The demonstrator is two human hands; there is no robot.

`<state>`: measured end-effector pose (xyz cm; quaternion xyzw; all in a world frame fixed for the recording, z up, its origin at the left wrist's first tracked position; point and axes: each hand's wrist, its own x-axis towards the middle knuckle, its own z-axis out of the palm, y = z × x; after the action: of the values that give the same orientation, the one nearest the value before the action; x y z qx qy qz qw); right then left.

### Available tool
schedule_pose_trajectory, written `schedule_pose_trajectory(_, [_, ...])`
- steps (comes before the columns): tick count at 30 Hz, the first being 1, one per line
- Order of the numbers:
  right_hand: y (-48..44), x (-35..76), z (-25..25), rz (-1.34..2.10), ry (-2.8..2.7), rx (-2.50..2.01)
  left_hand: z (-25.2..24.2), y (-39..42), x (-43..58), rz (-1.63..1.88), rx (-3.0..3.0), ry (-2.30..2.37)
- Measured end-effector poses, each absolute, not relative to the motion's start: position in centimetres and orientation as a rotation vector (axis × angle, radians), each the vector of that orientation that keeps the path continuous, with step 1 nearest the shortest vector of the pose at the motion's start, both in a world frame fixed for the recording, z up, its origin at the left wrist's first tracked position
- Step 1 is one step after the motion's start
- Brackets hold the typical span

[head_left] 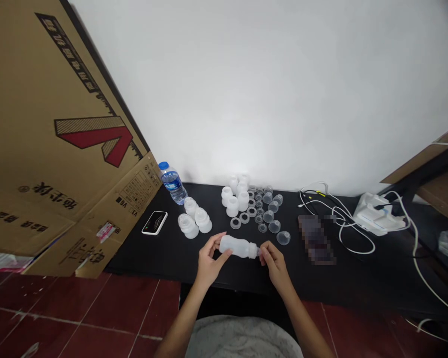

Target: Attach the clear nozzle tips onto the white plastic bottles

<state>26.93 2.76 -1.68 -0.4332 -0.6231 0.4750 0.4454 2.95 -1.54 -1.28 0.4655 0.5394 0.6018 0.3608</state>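
Observation:
My left hand (211,258) is wrapped round the base of a frosted white baby bottle (237,246), which lies sideways above the table's front edge with its neck to the right. At the neck, the fingers of my right hand (273,261) pinch a small clear piece that looks like a bottle nipple (259,251); the fingertips partly hide it. Just beyond the hands are several flat clear rings (235,223), small clear nipples (262,227) and clear dome caps (283,237). Several white bottles (232,207) stand upright behind them. Left of these, three capped white bottles (203,220) are grouped together.
A water bottle (173,186) and a white-framed phone (155,223) lie toward the left of the black table (134,253), beside a big cardboard box (70,149). To the right are a blurred-out dark object (316,239), white cables (358,251) and a white power strip (377,214). A white wall borders the back.

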Motion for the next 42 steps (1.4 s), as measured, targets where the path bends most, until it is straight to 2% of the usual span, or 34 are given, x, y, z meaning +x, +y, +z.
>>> schedule_pose_trajectory(18, [2.6, 27.0, -1.9, 1.198, -1.524, -1.126, -1.6, -1.6, 3.1, 1.547, 1.212, 1.347])
schedule_pose_trajectory(24, [2.9, 26.8, -1.6, 1.188, -1.466, -1.005, -1.5, -1.6, 3.1, 1.553, 1.208, 1.351])
schedule_pose_trajectory(37, [2.5, 26.9, -1.0, 1.219, -1.644, -1.098, -1.4, -1.8, 3.0, 1.493, 1.308, 1.384])
schedule_pose_trajectory(42, [2.4, 26.7, -1.3, 1.056, -1.603, -1.094, -1.5, -1.6, 3.2, 1.514, 1.261, 1.387])
